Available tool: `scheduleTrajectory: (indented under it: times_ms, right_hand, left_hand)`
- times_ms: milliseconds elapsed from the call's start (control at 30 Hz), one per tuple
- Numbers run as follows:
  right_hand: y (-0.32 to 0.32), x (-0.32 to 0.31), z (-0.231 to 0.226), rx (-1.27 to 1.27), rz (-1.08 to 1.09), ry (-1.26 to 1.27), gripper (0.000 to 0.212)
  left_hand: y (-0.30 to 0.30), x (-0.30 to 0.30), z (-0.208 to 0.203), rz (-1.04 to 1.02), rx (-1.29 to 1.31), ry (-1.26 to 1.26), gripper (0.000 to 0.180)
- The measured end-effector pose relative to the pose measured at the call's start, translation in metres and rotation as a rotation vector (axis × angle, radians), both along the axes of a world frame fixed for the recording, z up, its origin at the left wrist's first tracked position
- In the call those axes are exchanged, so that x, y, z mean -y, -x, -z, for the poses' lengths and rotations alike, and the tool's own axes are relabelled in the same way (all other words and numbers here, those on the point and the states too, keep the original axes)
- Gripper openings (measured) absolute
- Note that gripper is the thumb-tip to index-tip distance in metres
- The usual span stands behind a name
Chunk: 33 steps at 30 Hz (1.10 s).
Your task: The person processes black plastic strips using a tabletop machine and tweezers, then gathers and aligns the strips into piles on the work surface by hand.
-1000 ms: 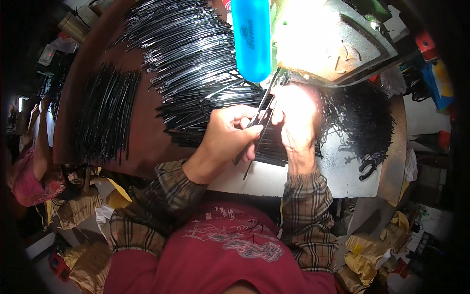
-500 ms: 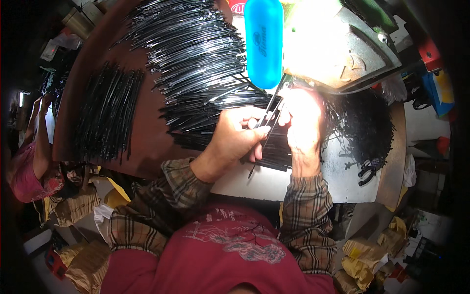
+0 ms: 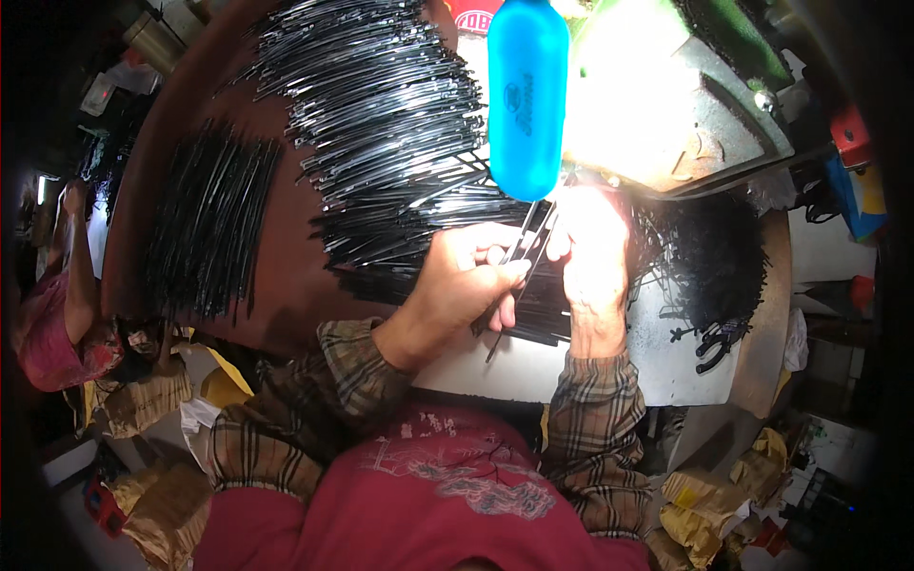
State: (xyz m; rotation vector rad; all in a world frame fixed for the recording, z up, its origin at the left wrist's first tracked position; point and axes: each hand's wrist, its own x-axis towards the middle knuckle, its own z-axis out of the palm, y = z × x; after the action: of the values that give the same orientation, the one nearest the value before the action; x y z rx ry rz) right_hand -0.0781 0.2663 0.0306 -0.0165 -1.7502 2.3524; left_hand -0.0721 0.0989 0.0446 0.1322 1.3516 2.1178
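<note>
My left hand (image 3: pixel 457 285) is closed, pinching a few long thin black strips (image 3: pixel 507 319) between thumb and fingers. They slant up to the right, with their upper ends just below the blue rounded cylinder (image 3: pixel 528 105). Close beside those upper ends, my right hand (image 3: pixel 592 252) has its fingers curled together under a bright glare. What it grips, if anything, is washed out by the light. Beyond and left of my left hand lies a large heap of similar black strips (image 3: pixel 390 105), some reaching under the hand.
A metal machine part (image 3: pixel 724 143) stands beyond my right hand. A second bundle of strips (image 3: pixel 209 224) lies on the brown tabletop (image 3: pixel 295 257). To the right are a dark tangled pile (image 3: pixel 709 252) and a black-handled tool (image 3: pixel 712 350). Another person's arm (image 3: pixel 78 247) shows at far left.
The whole scene sits slightly lower in the picture, with the blue cylinder shifted right and down. Both hands keep almost the same pose and the left still pinches the strips.
</note>
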Motion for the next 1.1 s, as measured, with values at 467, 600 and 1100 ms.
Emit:
scheduleTrajectory:
  times_ms: [467,600,1100]
  right_hand:
    - [-0.001,-0.008,0.004,-0.052,-0.126,0.114,0.016]
    - [-0.001,-0.009,0.005,-0.047,-0.133,0.107,0.016]
    - [-0.010,-0.001,0.006,0.003,-0.140,0.226,0.019]
  left_hand:
    - [-0.009,-0.007,-0.017,-0.027,0.211,-0.120,0.031]
    - [-0.009,-0.008,-0.019,-0.033,0.198,-0.127,0.031]
    - [-0.013,-0.011,-0.014,-0.022,-0.048,0.233,0.019]
